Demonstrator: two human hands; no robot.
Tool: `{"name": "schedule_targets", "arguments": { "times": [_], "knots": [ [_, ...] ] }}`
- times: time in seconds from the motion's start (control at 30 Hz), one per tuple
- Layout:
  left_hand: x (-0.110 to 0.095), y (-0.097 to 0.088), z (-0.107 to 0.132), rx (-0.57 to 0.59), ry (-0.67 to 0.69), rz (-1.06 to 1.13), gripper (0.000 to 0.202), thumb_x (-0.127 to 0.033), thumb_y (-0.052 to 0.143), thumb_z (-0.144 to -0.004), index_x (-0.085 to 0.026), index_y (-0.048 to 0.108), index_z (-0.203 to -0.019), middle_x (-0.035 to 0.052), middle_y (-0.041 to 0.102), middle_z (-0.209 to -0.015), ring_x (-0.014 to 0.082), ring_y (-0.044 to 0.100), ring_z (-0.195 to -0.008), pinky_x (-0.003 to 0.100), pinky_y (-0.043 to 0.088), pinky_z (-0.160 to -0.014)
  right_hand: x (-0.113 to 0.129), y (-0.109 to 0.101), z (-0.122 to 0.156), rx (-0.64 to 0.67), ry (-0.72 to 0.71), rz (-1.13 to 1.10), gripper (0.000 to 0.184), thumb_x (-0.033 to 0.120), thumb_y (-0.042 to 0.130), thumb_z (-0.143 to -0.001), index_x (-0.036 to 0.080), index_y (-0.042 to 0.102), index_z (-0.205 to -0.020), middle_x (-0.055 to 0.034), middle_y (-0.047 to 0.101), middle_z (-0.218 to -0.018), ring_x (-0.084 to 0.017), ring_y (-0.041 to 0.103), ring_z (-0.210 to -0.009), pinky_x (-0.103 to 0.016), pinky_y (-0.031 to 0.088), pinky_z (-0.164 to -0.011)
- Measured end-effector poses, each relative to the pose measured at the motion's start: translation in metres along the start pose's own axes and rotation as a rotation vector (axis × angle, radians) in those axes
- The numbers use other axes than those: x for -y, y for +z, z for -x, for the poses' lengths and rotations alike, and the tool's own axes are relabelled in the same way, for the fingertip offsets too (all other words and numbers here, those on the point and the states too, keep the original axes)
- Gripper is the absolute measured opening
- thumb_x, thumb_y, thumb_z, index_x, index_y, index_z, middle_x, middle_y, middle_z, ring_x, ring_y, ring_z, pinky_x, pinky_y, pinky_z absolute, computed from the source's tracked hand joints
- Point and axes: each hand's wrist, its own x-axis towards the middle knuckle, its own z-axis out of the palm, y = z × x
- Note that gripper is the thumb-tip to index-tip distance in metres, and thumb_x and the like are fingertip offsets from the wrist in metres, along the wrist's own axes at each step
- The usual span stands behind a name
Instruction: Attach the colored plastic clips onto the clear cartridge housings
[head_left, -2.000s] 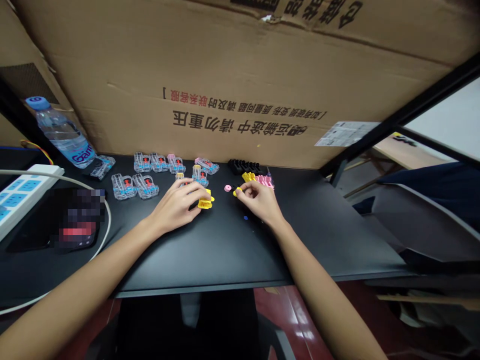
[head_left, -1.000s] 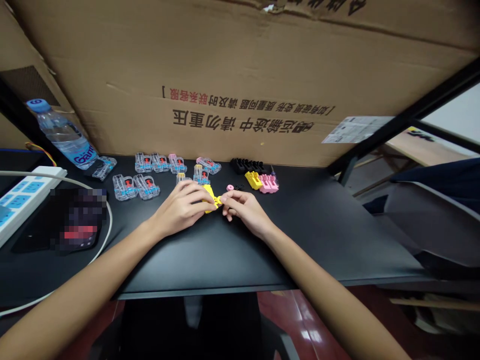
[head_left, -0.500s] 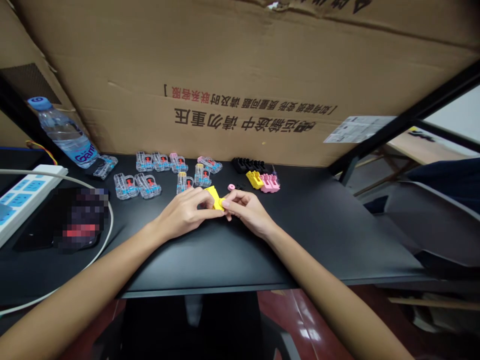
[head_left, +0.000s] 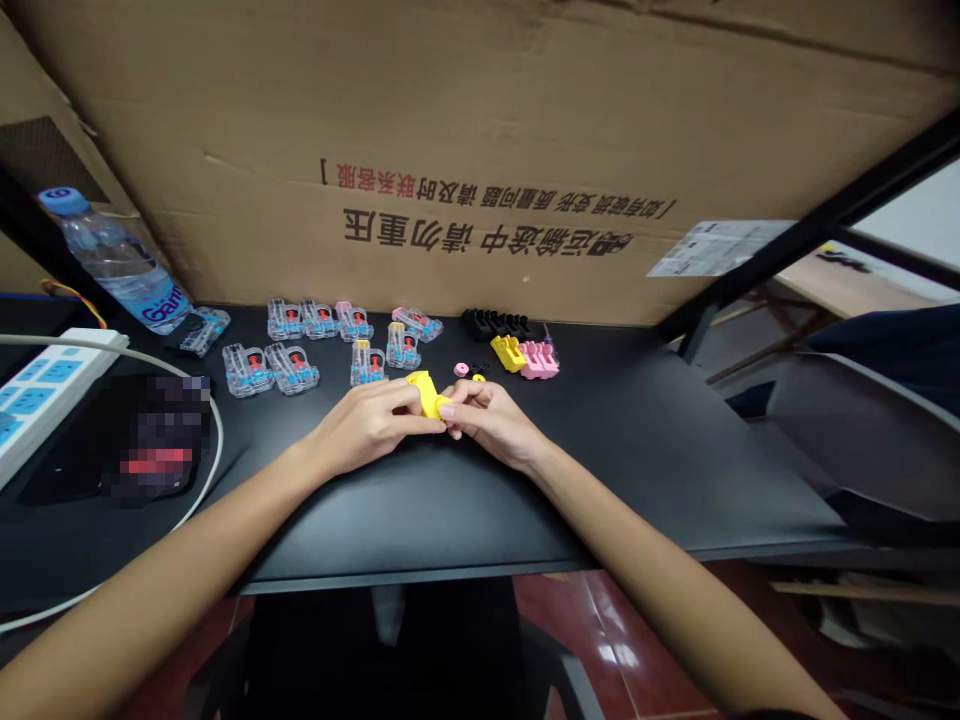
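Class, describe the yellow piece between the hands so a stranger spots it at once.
Start at the black desk below the cardboard sheet. Mid-desk, the left hand and right hand meet around a bright yellow plastic piece. Unlike the clear parts and yellow part lying nearby, it is held.

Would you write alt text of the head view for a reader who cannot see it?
The left hand and right hand hold a yellow plastic piece between them on a black desk. Clear plastic parts with red-and-blue markings lie beyond the left hand, a pink part and a yellow part beyond the right.
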Motion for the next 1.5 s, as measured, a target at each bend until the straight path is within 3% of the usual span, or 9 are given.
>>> {"name": "schedule_targets", "arguments": {
  "times": [0.6, 0.73, 0.93, 1.07, 1.2, 1.33, 1.4, 1.5],
  "knots": [
    [-0.002, -0.003, -0.001, 0.061, -0.031, 0.012, 0.034, -0.008, 0.053, -0.108, -0.026, 0.08, -0.118, 0.0013, 0.066, -0.084, 0.0139, 0.058, -0.075, 0.026, 0.046, -0.07, -0.001, 0.003, -0.001, 0.003, 0.036, -0.123, 0.038, 0.031, 0.104, -0.064, 0.018, 0.069, -0.062, 0.0032, 0.069, -0.064, -0.007, 0.059, -0.054, -0.02, 0.049, -0.055],
    [-0.002, -0.002, 0.0, 0.101, -0.058, -0.01, 0.034, -0.009, 0.054, -0.108, -0.027, 0.08, -0.12, 0.0019, 0.069, -0.087, 0.0148, 0.063, -0.079, 0.028, 0.044, -0.072, -0.002, 0.001, -0.002, -0.008, 0.059, -0.133, 0.038, 0.03, 0.104, -0.065, 0.018, 0.068, -0.069, 0.0035, 0.07, -0.065, -0.007, 0.06, -0.053, -0.019, 0.049, -0.053],
    [0.0, 0.0, 0.002, 0.089, -0.047, 0.003, 0.032, -0.008, 0.058, -0.107, -0.027, 0.08, -0.12, 0.0021, 0.07, -0.089, 0.0161, 0.065, -0.083, 0.03, 0.043, -0.076, -0.003, -0.002, -0.003, -0.002, 0.077, -0.127, 0.041, 0.03, 0.104, -0.065, 0.02, 0.079, -0.096, 0.0025, 0.075, -0.074, -0.01, 0.064, -0.058, -0.021, 0.052, -0.056],
    [0.002, 0.004, 0.004, 0.092, -0.064, -0.004, 0.031, -0.008, 0.055, -0.107, -0.026, 0.078, -0.117, 0.003, 0.072, -0.091, 0.0172, 0.066, -0.087, 0.031, 0.045, -0.08, -0.004, -0.003, -0.003, -0.013, 0.063, -0.058, 0.04, 0.036, 0.104, -0.066, 0.018, 0.083, -0.096, 0.0005, 0.074, -0.073, -0.011, 0.063, -0.06, -0.024, 0.053, -0.057],
    [0.0, 0.003, 0.002, 0.047, -0.212, -0.013, 0.028, -0.003, 0.052, -0.103, -0.021, 0.07, -0.114, 0.0027, 0.072, -0.09, 0.0169, 0.065, -0.083, 0.032, 0.046, -0.081, -0.006, -0.004, -0.004, -0.064, 0.035, -0.021, 0.043, 0.041, 0.103, -0.066, 0.019, 0.083, -0.097, 0.0001, 0.074, -0.073, -0.011, 0.062, -0.06, -0.026, 0.053, -0.058],
    [-0.002, -0.004, -0.001, -0.06, -0.468, -0.016, 0.023, -0.016, 0.059, -0.101, -0.019, 0.059, -0.124, 0.0008, 0.068, -0.09, 0.0176, 0.065, -0.079, 0.033, 0.049, -0.08, -0.006, -0.003, -0.004, -0.093, -0.012, 0.057, 0.043, 0.044, 0.103, -0.064, 0.019, 0.081, -0.092, -0.0003, 0.074, -0.073, -0.012, 0.064, -0.061, -0.025, 0.053, -0.056],
    [-0.003, -0.006, -0.001, -0.019, -0.544, 0.018, 0.025, -0.023, 0.055, -0.106, -0.02, 0.058, -0.13, 0.0033, 0.072, -0.099, 0.0195, 0.069, -0.088, 0.034, 0.052, -0.084, -0.006, -0.002, -0.004, -0.08, -0.019, 0.116, 0.042, 0.043, 0.103, -0.063, 0.019, 0.08, -0.088, -0.0005, 0.074, -0.072, -0.013, 0.064, -0.061, -0.025, 0.053, -0.056],
    [-0.004, -0.005, -0.001, 0.081, -0.551, 0.075, 0.026, -0.026, 0.044, -0.112, -0.021, 0.061, -0.131, 0.008, 0.077, -0.119, 0.0227, 0.073, -0.107, 0.037, 0.053, -0.095, -0.006, -0.003, -0.005, -0.081, -0.036, 0.198, 0.041, 0.041, 0.103, -0.063, 0.019, 0.078, -0.086, -0.0003, 0.073, -0.07, -0.014, 0.064, -0.06, -0.026, 0.054, -0.055]
  ]
}}
